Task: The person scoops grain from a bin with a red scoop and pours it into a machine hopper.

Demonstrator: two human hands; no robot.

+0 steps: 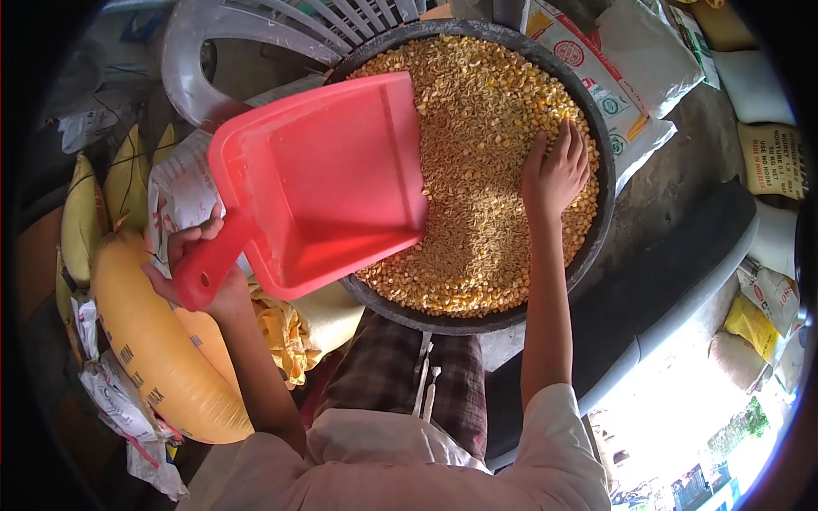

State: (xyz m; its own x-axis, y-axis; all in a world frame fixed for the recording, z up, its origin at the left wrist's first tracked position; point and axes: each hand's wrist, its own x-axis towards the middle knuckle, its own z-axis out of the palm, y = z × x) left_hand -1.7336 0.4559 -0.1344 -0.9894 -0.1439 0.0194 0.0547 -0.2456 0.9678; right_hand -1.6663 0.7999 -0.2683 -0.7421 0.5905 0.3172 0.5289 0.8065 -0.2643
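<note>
Holding the red plastic scoop (328,183) by its handle, the left hand (192,264) has its fingers wrapped tight round the grip, and the wide mouth of the scoop hangs over the near-left edge of the big dark basin (596,128). The scoop looks empty, tipped so the open front edge points down toward the yellow grain (486,162) that fills the basin. That angle makes sense to me as a way to keep the lip low and close to the pile.

The right hand (555,175) lies open on the grain, fingers spread and palm down, pressed flat into the heap just right of the scoop. It grips nothing. The right arm runs straight out from the shoulder, the left is bent with the elbow tucked in.

Left of the left hand sits a plump yellow sack (158,349) with print on it, and a printed white bag (183,192) shows behind the scoop. Beyond the left hand there's a white plastic chair (256,34). More printed sacks (622,77) lean past the right hand.
</note>
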